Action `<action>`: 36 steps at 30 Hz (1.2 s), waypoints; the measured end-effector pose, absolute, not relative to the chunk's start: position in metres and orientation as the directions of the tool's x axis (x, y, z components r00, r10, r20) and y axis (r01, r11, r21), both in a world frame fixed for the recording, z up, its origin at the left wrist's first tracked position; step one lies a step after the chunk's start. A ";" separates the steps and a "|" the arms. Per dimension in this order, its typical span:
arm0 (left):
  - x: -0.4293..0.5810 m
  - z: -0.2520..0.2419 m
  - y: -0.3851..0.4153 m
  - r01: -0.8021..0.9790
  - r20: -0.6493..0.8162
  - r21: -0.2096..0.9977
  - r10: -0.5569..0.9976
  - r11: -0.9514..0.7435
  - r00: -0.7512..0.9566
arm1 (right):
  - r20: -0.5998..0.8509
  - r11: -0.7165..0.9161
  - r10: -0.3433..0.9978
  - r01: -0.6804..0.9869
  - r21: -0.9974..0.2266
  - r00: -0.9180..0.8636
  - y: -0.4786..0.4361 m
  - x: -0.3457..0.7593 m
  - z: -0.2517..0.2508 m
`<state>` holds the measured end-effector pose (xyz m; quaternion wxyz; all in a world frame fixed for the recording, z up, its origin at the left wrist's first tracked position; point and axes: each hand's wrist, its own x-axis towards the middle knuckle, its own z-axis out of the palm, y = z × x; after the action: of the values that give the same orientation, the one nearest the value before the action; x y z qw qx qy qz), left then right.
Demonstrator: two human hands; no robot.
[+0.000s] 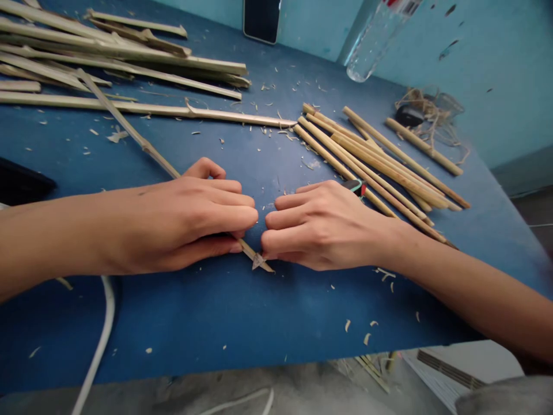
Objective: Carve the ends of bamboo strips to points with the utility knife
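Observation:
My left hand [207,216] is closed around a long, thin bamboo strip [129,127], pressing it near its front end. The strip slants from the pile at the back left, under the palm, and comes out by the thumb. My right hand [317,227] is closed on a knife [356,186], whose black and green handle end with a red part sticks out behind the knuckles. What looks like the blade tip [258,261] lies at the strip's front end. The rest of the knife is hidden under the hand.
Rough bamboo strips [108,49] lie at the back left, and smoothed sticks [371,155] at the right. Shavings dot the blue table [173,328]. A phone [261,20], a plastic bottle [375,43] and tangled string [432,118] are along the back. A white cable [101,340] hangs over the front edge.

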<state>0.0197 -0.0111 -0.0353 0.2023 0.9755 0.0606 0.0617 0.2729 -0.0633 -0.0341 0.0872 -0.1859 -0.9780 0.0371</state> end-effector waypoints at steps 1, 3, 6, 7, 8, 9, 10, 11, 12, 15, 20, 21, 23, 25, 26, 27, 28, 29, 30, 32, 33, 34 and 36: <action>0.020 -0.035 -0.011 0.094 0.098 0.402 0.145 -0.911 0.985 | 0.143 0.930 0.364 0.350 -0.117 -0.920 -0.063 0.273 -0.033; 0.019 -0.035 -0.011 0.097 0.099 0.407 0.149 -0.908 0.984 | 0.101 0.938 0.337 0.325 -0.119 -0.936 -0.063 0.274 -0.031; 0.019 -0.036 -0.011 0.096 0.101 0.414 0.150 -0.905 0.983 | 0.065 0.948 0.311 0.305 -0.089 -0.948 -0.066 0.277 -0.029; 0.019 -0.036 -0.011 0.095 0.105 0.414 0.152 -0.905 0.983 | 0.075 0.947 0.316 0.310 -0.081 -0.946 -0.067 0.277 -0.030; 0.018 -0.036 -0.011 0.092 0.110 0.413 0.150 -0.906 0.983 | 0.097 0.944 0.328 0.321 -0.081 -0.940 -0.068 0.278 -0.031; 0.018 -0.036 -0.011 0.089 0.113 0.411 0.147 -0.907 0.983 | 0.123 0.939 0.340 0.331 -0.090 -0.932 -0.068 0.278 -0.032; 0.018 -0.036 -0.011 0.087 0.113 0.408 0.144 -0.909 0.983 | 0.151 0.935 0.353 0.341 -0.101 -0.923 -0.068 0.278 -0.034; 0.018 -0.036 -0.011 0.085 0.112 0.405 0.141 -0.910 0.984 | 0.179 0.928 0.369 0.354 -0.111 -0.912 -0.068 0.278 -0.036; 0.018 -0.036 -0.011 0.083 0.110 0.406 0.139 -0.910 0.984 | 0.206 0.923 0.383 0.367 -0.113 -0.900 -0.067 0.277 -0.038; 0.017 -0.035 -0.012 0.090 0.104 0.411 0.145 -0.907 0.984 | 0.274 0.920 0.389 0.388 -0.060 -0.879 -0.066 0.274 -0.042; 0.019 -0.036 -0.012 0.104 0.116 0.413 0.166 -0.905 0.979 | 0.295 0.928 0.337 0.369 0.058 -0.894 -0.067 0.272 -0.040; 0.019 -0.036 -0.012 0.109 0.114 0.413 0.170 -0.904 0.979 | 0.284 0.929 0.333 0.365 0.067 -0.899 -0.067 0.273 -0.038; 0.020 -0.037 -0.012 0.113 0.115 0.412 0.175 -0.904 0.978 | 0.253 0.932 0.328 0.356 0.071 -0.910 -0.068 0.273 -0.035; 0.019 -0.037 -0.011 0.108 0.115 0.404 0.168 -0.908 0.979 | 0.232 0.933 0.331 0.354 0.066 -0.915 -0.068 0.273 -0.033; 0.019 -0.038 -0.011 0.105 0.113 0.398 0.162 -0.911 0.980 | 0.223 0.934 0.333 0.353 0.060 -0.916 -0.068 0.273 -0.032; 0.018 -0.037 -0.011 0.102 0.110 0.393 0.157 -0.914 0.981 | 0.212 0.934 0.336 0.353 0.048 -0.918 -0.068 0.273 -0.032; 0.018 -0.037 -0.012 0.102 0.103 0.389 0.153 -0.916 0.983 | 0.200 0.935 0.339 0.353 0.033 -0.919 -0.067 0.273 -0.032; 0.018 -0.037 -0.012 0.102 0.098 0.386 0.151 -0.917 0.984 | 0.186 0.936 0.343 0.351 0.014 -0.921 -0.066 0.273 -0.032; 0.018 -0.036 -0.012 0.102 0.098 0.385 0.151 -0.917 0.984 | 0.170 0.937 0.345 0.349 -0.007 -0.923 -0.065 0.273 -0.032; 0.018 -0.035 -0.013 0.096 0.102 0.388 0.147 -0.916 0.984 | 0.145 0.938 0.347 0.343 -0.048 -0.927 -0.062 0.273 -0.031; 0.018 -0.035 -0.014 0.095 0.104 0.389 0.146 -0.916 0.984 | 0.140 0.937 0.348 0.341 -0.068 -0.927 -0.061 0.273 -0.031; 0.017 -0.035 -0.014 0.095 0.108 0.390 0.148 -0.916 0.983 | 0.135 0.936 0.350 0.341 -0.086 -0.927 -0.061 0.273 -0.030; 0.017 -0.035 -0.015 0.095 0.113 0.391 0.151 -0.916 0.982 | 0.112 0.940 0.334 0.322 -0.113 -0.936 -0.060 0.273 -0.029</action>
<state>0.0167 -0.0147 -0.0349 0.1956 0.9761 0.0630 0.0708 0.2732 -0.0602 -0.0290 0.0651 -0.1667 -0.9827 0.0467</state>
